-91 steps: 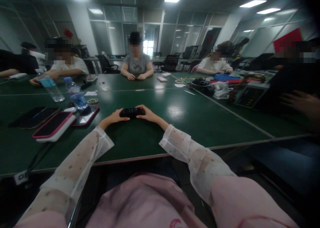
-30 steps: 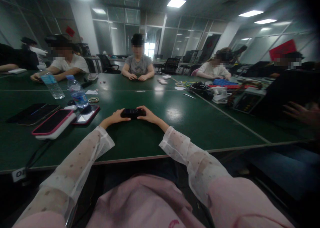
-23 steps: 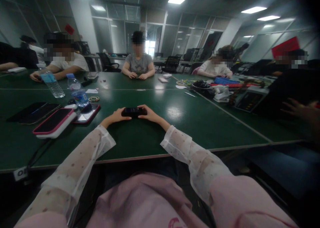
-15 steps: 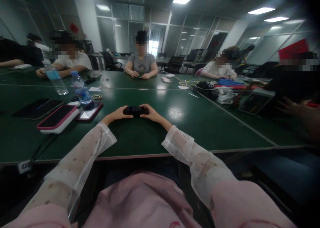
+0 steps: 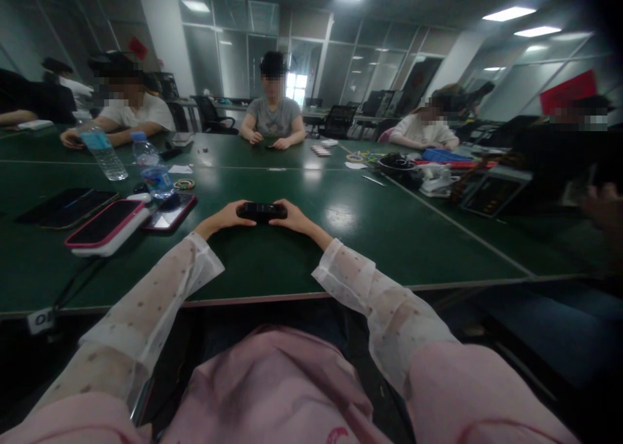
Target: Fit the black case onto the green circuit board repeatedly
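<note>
A black smartphone (image 5: 261, 211), held sideways with its dark screen facing up towards me, is gripped at both ends above the green table (image 5: 389, 236). My left hand (image 5: 224, 217) is closed round its left end, the thumb along the near edge. Round the right end closes my right hand (image 5: 294, 217), its thumb also at the near edge. Most of the fingers behind the phone are hidden. Both forearms, in sheer white sleeves, reach over the table's front edge.
To the left lie a pink-rimmed phone (image 5: 104, 223) on a white block, another phone (image 5: 171, 211) and dark slabs (image 5: 73, 207). Two water bottles (image 5: 103, 148) (image 5: 153, 174) stand behind. Cables (image 5: 392, 163) and a dark box (image 5: 495, 189) occupy the right. Several people sit around.
The view has shifted slightly, so the table things sit a little further left and higher. Both my hands keep hold of the smartphone. At far right a co-worker's hand has moved.
</note>
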Demonstrator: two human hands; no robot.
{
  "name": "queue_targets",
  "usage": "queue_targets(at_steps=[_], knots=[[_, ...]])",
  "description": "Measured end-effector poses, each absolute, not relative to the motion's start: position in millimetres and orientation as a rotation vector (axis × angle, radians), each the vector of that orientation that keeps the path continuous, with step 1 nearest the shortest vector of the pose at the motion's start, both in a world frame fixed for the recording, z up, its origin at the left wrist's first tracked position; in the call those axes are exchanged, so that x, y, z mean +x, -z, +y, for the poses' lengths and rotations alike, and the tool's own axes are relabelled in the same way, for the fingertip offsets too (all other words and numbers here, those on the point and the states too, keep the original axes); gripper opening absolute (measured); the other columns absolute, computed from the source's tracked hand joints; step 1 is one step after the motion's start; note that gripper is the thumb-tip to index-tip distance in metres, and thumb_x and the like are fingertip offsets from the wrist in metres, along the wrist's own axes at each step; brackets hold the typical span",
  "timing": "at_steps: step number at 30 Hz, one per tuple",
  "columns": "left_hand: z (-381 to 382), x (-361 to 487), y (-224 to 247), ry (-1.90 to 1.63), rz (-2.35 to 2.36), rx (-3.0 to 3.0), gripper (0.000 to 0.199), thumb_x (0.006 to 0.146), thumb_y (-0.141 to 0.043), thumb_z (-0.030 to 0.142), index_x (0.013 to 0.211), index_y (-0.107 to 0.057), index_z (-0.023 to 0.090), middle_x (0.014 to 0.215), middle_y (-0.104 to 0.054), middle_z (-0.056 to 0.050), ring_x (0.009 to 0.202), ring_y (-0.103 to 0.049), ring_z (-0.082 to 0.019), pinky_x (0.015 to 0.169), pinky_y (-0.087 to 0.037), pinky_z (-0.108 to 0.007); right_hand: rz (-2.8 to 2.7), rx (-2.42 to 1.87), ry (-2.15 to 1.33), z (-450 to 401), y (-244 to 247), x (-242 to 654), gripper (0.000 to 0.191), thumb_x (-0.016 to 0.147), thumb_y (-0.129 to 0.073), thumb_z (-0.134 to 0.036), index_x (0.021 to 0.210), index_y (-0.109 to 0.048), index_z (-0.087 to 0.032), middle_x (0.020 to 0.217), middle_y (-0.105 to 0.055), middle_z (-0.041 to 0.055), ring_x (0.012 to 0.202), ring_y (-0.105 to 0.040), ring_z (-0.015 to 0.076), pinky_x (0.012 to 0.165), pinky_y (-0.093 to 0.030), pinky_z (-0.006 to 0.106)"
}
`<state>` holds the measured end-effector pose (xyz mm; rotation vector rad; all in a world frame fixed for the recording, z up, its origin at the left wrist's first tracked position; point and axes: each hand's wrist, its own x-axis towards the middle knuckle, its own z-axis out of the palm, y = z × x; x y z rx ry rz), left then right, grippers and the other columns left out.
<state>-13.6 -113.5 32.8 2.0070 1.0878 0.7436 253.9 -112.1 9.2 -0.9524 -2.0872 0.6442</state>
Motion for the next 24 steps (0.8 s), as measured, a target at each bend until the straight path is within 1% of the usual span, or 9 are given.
queue_targets(at_steps=[3, 6, 8, 11, 13, 16, 20, 22, 24], knots=[[-116.1, -11.2, -35.1, -0.737, 1.144, 1.999, 0.073, 0.058, -0.084, 0.044, 0.120, -0.060, 0.016, 0.122, -0.065, -0.011, 0.114, -0.060, -0.030, 0.103, -0.043, -0.046, -2.056, -0.954, -0.685, -110.3, -12.2, 255.5, 0.059, 0.066, -0.080, -0.046, 0.113, -0.055, -0.019, 0.108, -0.062, 0.0080, 0.100, -0.061, 0.0253, 0.093, -0.048, 0.046], [-116.3, -10.2, -34.5, -0.743, 1.129, 1.952, 0.080, 0.057, -0.085, 0.042, 0.127, -0.056, 0.015, 0.130, -0.062, -0.012, 0.120, -0.058, -0.030, 0.106, -0.042, -0.045, -1.982, -0.940, -0.730, -107.7, -19.0, 257.1, 0.063, 0.066, -0.079, -0.049, 0.114, -0.054, -0.018, 0.108, -0.062, 0.0086, 0.100, -0.060, 0.0253, 0.091, -0.049, 0.045], [-114.4, -10.3, -31.9, -0.739, 1.068, 1.945, 0.081, 0.058, -0.085, 0.040, 0.129, -0.055, 0.016, 0.131, -0.062, -0.011, 0.122, -0.057, -0.029, 0.108, -0.040, -0.044, -1.899, -0.933, -0.739, -105.5, -23.2, 258.4, 0.064, 0.067, -0.078, -0.051, 0.116, -0.052, -0.018, 0.110, -0.062, 0.0091, 0.100, -0.060, 0.0249, 0.090, -0.049, 0.043], [-110.9, -11.2, -27.9, -0.745, 0.994, 1.975, 0.077, 0.060, -0.084, 0.039, 0.129, -0.056, 0.019, 0.129, -0.064, -0.009, 0.121, -0.058, -0.028, 0.110, -0.039, -0.045, -1.740, -0.990, -0.662, -100.4, -23.8, 262.0, 0.064, 0.071, -0.074, -0.055, 0.117, -0.049, -0.020, 0.111, -0.062, 0.0089, 0.100, -0.060, 0.0243, 0.089, -0.050, 0.040], [-109.6, -12.0, -27.0, -0.739, 0.985, 1.979, 0.077, 0.060, -0.084, 0.037, 0.130, -0.056, 0.020, 0.130, -0.063, -0.008, 0.123, -0.057, -0.027, 0.110, -0.038, -0.045, -1.645, -1.068, -0.554, -95.5, -19.0, 265.8, 0.062, 0.072, -0.073, -0.054, 0.117, -0.049, -0.020, 0.110, -0.062, 0.0092, 0.101, -0.060, 0.0246, 0.089, -0.050, 0.040], [-108.9, -13.1, -27.7, -0.711, 0.999, 1.968, 0.076, 0.060, -0.084, 0.036, 0.129, -0.056, 0.020, 0.132, -0.062, -0.009, 0.124, -0.056, -0.027, 0.110, -0.038, -0.045, -1.593, -1.206, -0.389, -87.7, -6.8, 272.5, 0.060, 0.070, -0.076, -0.046, 0.115, -0.050, -0.017, 0.107, -0.062, 0.0115, 0.100, -0.060, 0.0271, 0.090, -0.050, 0.044], [-107.6, -13.9, -26.3, -0.704, 1.008, 2.007, 0.072, 0.061, -0.083, 0.039, 0.126, -0.058, 0.019, 0.129, -0.063, -0.009, 0.121, -0.058, -0.027, 0.108, -0.039, -0.044, -1.669, -1.405, -0.279, -82.2, 5.9, 278.8, 0.055, 0.066, -0.080, -0.033, 0.112, -0.053, -0.019, 0.104, -0.061, 0.0115, 0.105, -0.057, 0.0317, 0.091, -0.048, 0.052], [-106.8, -13.7, -24.5, -0.699, 1.010, 2.020, 0.070, 0.062, -0.082, 0.041, 0.125, -0.058, 0.020, 0.127, -0.064, -0.009, 0.119, -0.059, -0.026, 0.106, -0.040, -0.043, -1.695, -1.452, -0.295, -81.8, 8.5, 279.7, 0.056, 0.066, -0.080, -0.030, 0.114, -0.053, -0.019, 0.107, -0.060, 0.0127, 0.109, -0.055, 0.0336, 0.093, -0.046, 0.055], [-106.4, -12.9, -23.5, -0.677, 1.018, 2.034, 0.070, 0.063, -0.081, 0.044, 0.125, -0.058, 0.020, 0.126, -0.064, -0.009, 0.118, -0.059, -0.026, 0.105, -0.041, -0.043, -1.704, -1.462, -0.291, -81.8, 9.8, 279.6, 0.062, 0.066, -0.081, -0.031, 0.118, -0.051, -0.018, 0.114, -0.058, 0.0156, 0.114, -0.052, 0.0363, 0.096, -0.043, 0.058]])
